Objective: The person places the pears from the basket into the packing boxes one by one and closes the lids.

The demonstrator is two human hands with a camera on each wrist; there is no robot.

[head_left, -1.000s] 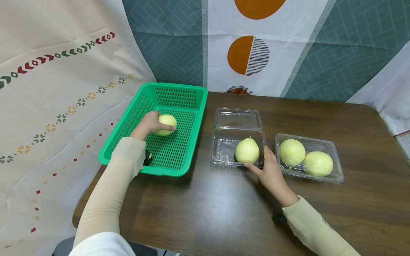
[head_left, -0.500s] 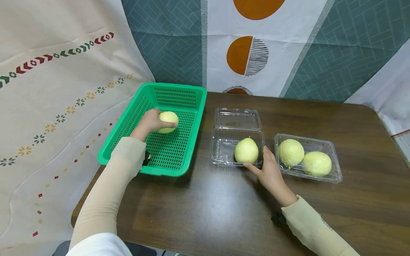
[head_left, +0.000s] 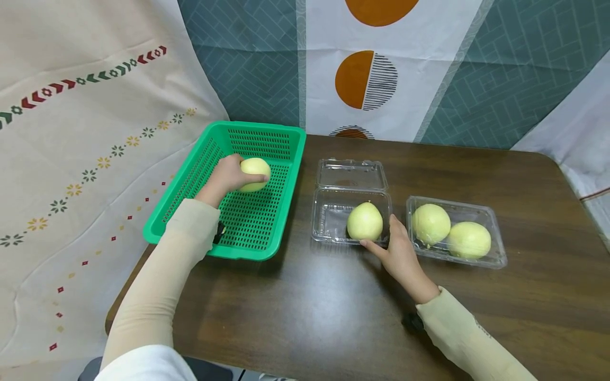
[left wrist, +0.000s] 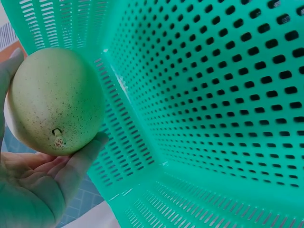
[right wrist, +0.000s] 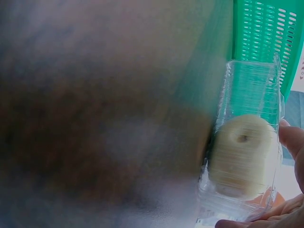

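Note:
A pale yellow-green pear [head_left: 254, 170] is held in my left hand [head_left: 230, 172], above the floor of the green plastic basket [head_left: 294, 196]. In the left wrist view the thumb and fingers grip the pear [left wrist: 59, 102], its short stem showing. A clear plastic clamshell box [head_left: 329, 225] lies with its lid folded back and holds one pear [head_left: 365, 221] in its right half. My right hand [head_left: 402, 257] rests against that box's near right corner, thumb along the front and fingers along the right side. The right wrist view shows the thumb [right wrist: 292, 137] touching the box wall.
To the right stands a second clear box [head_left: 496, 241] with two pears [head_left: 431, 224] inside. Everything stands on a dark wooden table [head_left: 305, 317]. A patterned curtain [head_left: 257, 63] hangs behind it, and a pale cloth [head_left: 119, 201] hangs at the left.
My left hand has lifted the pear slightly and moved it a little right, away from the basket floor. My right hand has stayed at the box corner.

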